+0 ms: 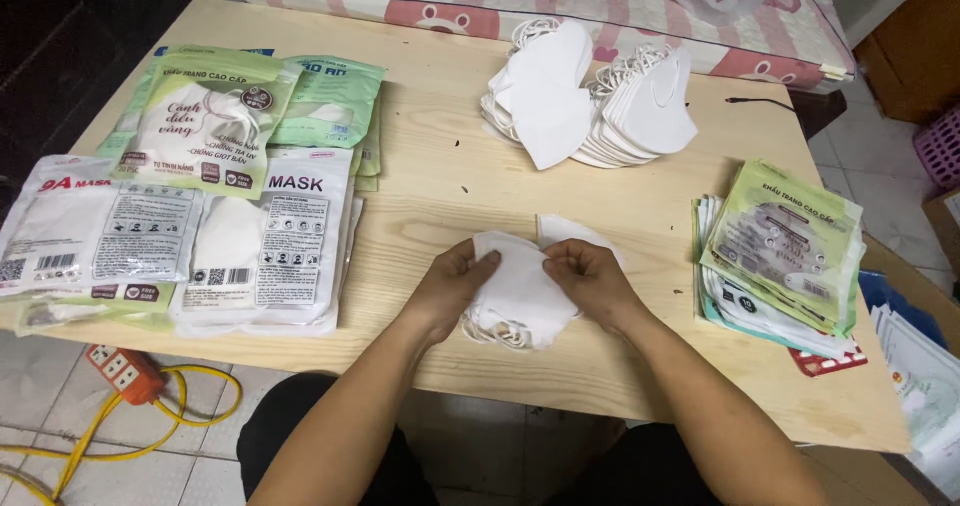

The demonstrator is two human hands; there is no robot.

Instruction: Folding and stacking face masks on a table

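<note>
Presently, both hands work a small stack of white masks [520,291] at the near edge of the table [440,206]. The left hand [450,286] pinches the stack's left edge, fingers closed on it; the right hand [590,281] is clamped on the right edge, thumb on top. The stack rests on the wood between them, ear loops spilling out below. 1 more white mask [560,230] lies flat just behind the stack, touching it.

Further back, 2 loose piles of unpacked masks [590,101] lie fanned out, near the far edge. To the right, a pile of flat green pouches [785,246] lies by the table's right edge (whether any are filled cannot be told from here). On the left, sealed packs [170,221] lie in overlapping rows, white ones in front, green ones behind.

Judgement on progress: packing appears partly done. A fair number of finished packs lie on the left, yet the loose piles at the back are large and the pouch pile is thick, so much seems left. The stack in hand is not yet in any pouch.

Below the table, an orange power strip [125,371] with yellow cable lies on the tiled floor. A pink-patterned mattress [600,6] borders the table's far side.
</note>
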